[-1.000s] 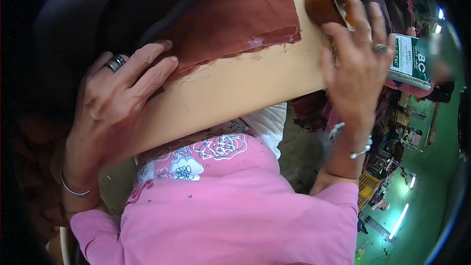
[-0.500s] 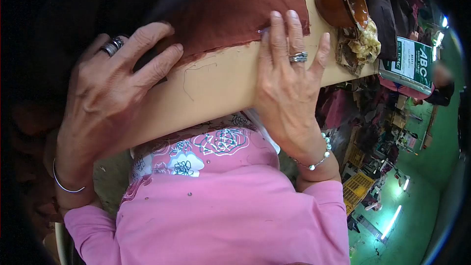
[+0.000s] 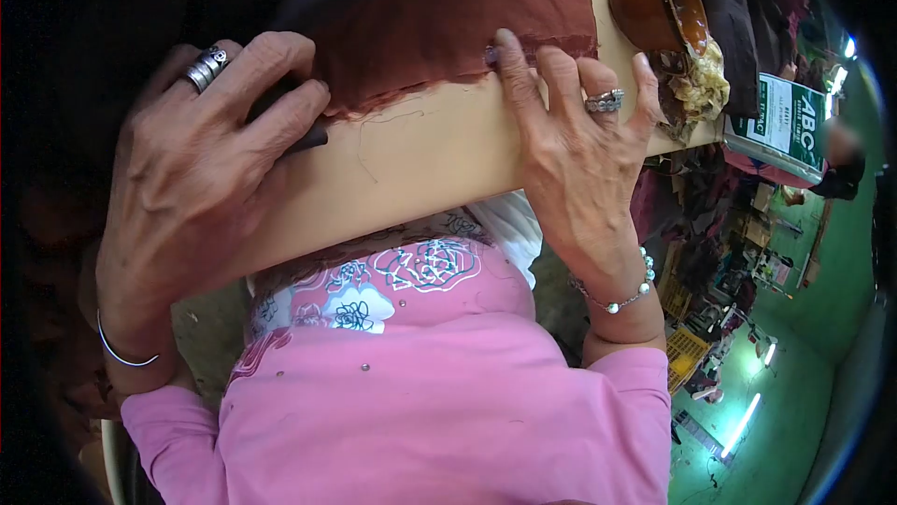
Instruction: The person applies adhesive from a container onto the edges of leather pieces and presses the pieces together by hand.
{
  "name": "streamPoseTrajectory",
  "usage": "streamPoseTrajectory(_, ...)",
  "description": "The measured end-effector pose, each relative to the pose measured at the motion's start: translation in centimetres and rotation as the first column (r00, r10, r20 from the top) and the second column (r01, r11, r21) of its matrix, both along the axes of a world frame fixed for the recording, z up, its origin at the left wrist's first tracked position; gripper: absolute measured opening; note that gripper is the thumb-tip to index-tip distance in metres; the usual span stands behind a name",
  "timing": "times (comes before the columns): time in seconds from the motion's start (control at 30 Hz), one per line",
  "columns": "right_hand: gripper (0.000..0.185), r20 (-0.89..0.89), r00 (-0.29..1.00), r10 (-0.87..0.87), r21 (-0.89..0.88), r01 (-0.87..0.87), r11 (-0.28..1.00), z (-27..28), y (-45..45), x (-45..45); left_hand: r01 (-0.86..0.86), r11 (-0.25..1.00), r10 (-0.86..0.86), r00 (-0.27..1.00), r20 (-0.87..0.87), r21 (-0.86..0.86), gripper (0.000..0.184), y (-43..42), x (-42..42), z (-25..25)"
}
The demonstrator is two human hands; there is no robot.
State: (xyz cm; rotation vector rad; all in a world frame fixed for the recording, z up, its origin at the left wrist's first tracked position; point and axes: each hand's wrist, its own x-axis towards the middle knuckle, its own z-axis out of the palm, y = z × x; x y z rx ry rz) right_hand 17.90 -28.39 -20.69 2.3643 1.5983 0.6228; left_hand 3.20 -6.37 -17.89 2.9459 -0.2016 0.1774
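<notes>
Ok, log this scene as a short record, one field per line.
Left hand: fingers bent at the left end of the cloth; grip on anything unclear
Right hand: a fingertip on the cloth, near its lower edge
Cloth: reddish-brown, frayed edge, on the table
Pot: brown, right of the cloth

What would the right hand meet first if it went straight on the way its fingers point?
Most likely the reddish-brown cloth: the right hand is at its near edge and seems to touch it. The brown pot stands right of that line; depth is unclear.
</notes>
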Motion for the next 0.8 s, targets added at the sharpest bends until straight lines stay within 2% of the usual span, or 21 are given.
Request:
streamPoseTrajectory(0.17, 0.041, 0.125, 0.987, 0.100, 0.066, -0.109, 0.992, -2.2, 1.3, -1.5, -0.033, 0.997, 0.034, 0.999, 0.000, 0.067, 0.045, 0.0, -0.4, -0.2)
streamPoseTrajectory(0.3, 0.041, -0.028, 0.994, 0.105, 0.125, -0.101, 0.987, -1.3, 1.4, -1.6, -0.074, 0.997, 0.075, 0.994, -0.079, 0.020, 0.040, 0.7, -0.6, 0.5)
streamPoseTrajectory(0.4, 0.043, 0.112, 0.992, 0.062, -0.012, -0.061, 0.998, -0.2, 0.5, 0.2, -0.067, 0.998, 0.065, 0.997, -0.050, -0.023, 0.038, 0.9, -0.8, 0.8)
streamPoseTrajectory(0.5, 0.048, 0.069, 0.995, -0.069, -0.133, 0.078, 0.988, 1.8, 1.2, -1.1, -0.058, 0.998, 0.057, 0.998, -0.034, -0.021, 0.038, 1.1, -0.9, 0.6)
streamPoseTrajectory(0.57, 0.050, 0.079, 0.997, 0.023, -0.051, -0.019, 0.999, -0.1, 1.0, -0.7, -0.054, 0.999, 0.054, 0.998, -0.039, -0.006, 0.037, 1.1, -1.0, 0.5)
streamPoseTrajectory(0.67, 0.049, 0.105, 0.990, 0.099, -0.069, -0.092, 0.993, -0.3, 1.4, -1.2, -0.060, 0.998, 0.062, 0.997, -0.042, 0.029, 0.036, 1.0, -1.2, 0.7)
streamPoseTrajectory(0.8, 0.048, 0.023, 0.989, 0.147, 0.069, -0.148, 0.987, -1.2, 2.8, -2.8, -0.055, 0.996, 0.057, 0.998, -0.031, 0.075, 0.035, 1.0, -1.4, 0.8)
